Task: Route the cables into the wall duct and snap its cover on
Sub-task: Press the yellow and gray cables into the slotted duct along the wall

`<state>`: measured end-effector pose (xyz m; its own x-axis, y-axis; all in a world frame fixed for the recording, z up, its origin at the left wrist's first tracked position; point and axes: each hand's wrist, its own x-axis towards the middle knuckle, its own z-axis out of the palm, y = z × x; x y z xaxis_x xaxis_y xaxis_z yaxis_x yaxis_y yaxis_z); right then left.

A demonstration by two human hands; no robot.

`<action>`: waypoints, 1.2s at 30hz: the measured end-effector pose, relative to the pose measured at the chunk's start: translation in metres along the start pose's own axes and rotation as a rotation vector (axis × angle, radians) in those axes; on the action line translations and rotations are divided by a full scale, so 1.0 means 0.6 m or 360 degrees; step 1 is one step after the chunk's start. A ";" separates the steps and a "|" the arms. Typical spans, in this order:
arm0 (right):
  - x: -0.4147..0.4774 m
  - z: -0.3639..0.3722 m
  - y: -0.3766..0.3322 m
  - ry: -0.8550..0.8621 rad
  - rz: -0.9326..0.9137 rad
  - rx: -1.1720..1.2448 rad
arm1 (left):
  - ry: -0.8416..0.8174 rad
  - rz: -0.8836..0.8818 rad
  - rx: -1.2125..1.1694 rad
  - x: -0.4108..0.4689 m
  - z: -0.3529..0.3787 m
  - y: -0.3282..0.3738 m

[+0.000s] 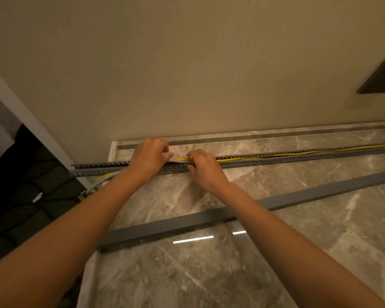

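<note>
A long grey slotted duct (298, 157) lies open on the marble counter (276, 241), running left to right near the wall. Yellow and grey cables (253, 154) lie inside it on the right. At the left end they leave the duct and hang down off the counter edge as loose cables (102, 179). My left hand (150, 155) and my right hand (203, 165) sit close together over the duct, fingers pinched on the cables between them. The grey duct cover (242, 211) lies apart on the counter, slanted, nearer to me.
A beige wall (187, 74) rises behind the duct, with a dark socket plate (379, 77) at the right. Dark quilted fabric (27, 185) lies beyond the counter's left edge.
</note>
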<state>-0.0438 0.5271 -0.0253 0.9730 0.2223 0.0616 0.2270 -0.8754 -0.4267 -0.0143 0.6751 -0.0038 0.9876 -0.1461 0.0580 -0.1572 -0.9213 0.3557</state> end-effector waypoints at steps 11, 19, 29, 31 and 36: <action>0.023 0.030 -0.029 0.0060 0.0320 0.0725 | -0.0396 0.0347 0.0297 -0.032 -0.026 -0.078; 0.024 0.028 -0.023 0.0028 0.0267 0.0774 | -0.0299 0.0704 0.0853 -0.028 -0.042 -0.082; 0.029 0.026 -0.020 -0.0032 0.0360 0.1008 | -0.0267 0.0414 0.0070 -0.004 -0.030 -0.101; 0.030 0.020 -0.022 -0.0068 0.0441 0.1103 | -0.0351 0.0239 -0.0208 0.001 -0.035 -0.090; 0.038 0.010 -0.025 -0.0137 0.0559 0.1167 | -0.0442 -0.0122 -0.0610 0.018 -0.045 -0.077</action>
<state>-0.0252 0.5478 -0.0230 0.9691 0.0459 -0.2424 -0.2040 -0.4034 -0.8920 0.0033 0.7259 0.0055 0.9512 -0.2218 -0.2146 -0.0216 -0.7415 0.6706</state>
